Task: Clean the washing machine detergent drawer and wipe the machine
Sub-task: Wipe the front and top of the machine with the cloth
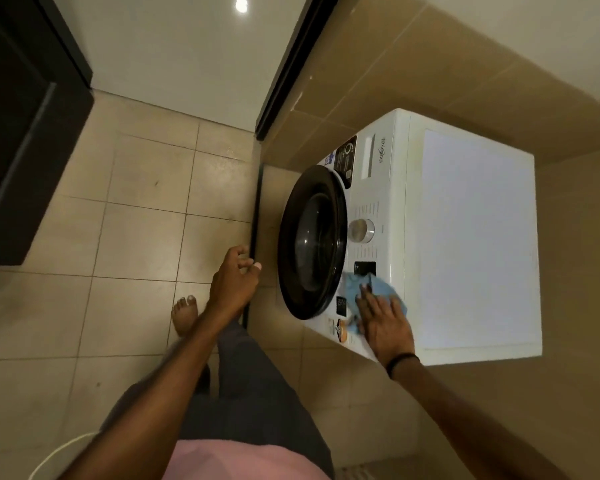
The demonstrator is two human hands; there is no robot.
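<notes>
Beige tiles cover the floor [136, 237] of a small laundry corner, and a white front-loading washing machine [475, 237] stands against the tiled wall. Its round dark door [312, 242] is closed. On the control panel above the door there is a silver dial [361, 231], and beside the dial a small black display [364, 268]. The detergent drawer [369, 157] is at the far end of this panel, on the other side of the dial from the display, and it looks pushed in, flush with the panel.

The right hand [385, 325] lies flat on a light blue cloth [381, 287] and presses it on the front of the machine, just beside the display and near the edge of the door. Its grip is spread, the fingers straight over the cloth. A black band [402, 362] is around this wrist.

The left hand [234, 282] hangs in the air in front of the machine door, apart from it. Its grip is loosely curled and holds nothing.

A bare foot [185, 313] stands on the floor in front of the machine. A dark cabinet [21, 133] is well apart from the machine, across the floor. A white cable [59, 452] lies on the tiles near the lower edge of the view.
</notes>
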